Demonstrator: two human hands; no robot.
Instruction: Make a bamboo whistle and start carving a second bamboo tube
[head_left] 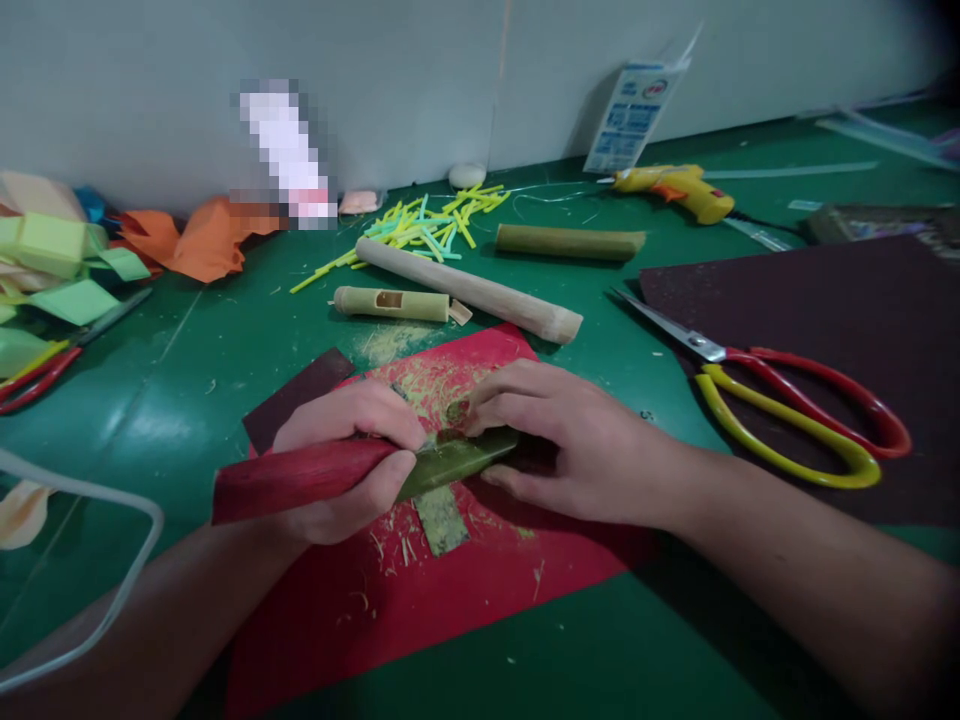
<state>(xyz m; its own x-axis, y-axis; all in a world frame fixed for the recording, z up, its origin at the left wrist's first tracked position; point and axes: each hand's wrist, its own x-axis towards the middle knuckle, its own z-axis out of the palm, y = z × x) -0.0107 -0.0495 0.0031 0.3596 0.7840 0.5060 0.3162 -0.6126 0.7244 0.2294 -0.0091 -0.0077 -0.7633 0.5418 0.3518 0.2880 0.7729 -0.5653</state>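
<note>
My left hand (349, 455) is wrapped around the red wooden handle (300, 480) of a knife. Its greenish, shiny blade (461, 462) tapers towards my right hand (547, 430), whose fingers are curled over the tip side. A small greenish end (457, 410) shows by the right fingertips; most of what they grip is hidden. Below both hands lies a red sheet (420, 630), strewn with pale shavings (431, 385). A dusty strip (442, 520) rests on it beneath the blade.
Beyond the sheet lie a notched bamboo tube (420, 305), a pale stick (480, 290), another bamboo tube (570, 243) and cut straws (412, 225). On the right are large scissors (720, 355), a dark sheet (787, 310) and a yellow glue gun (690, 190). Coloured paper (202, 240) lies left.
</note>
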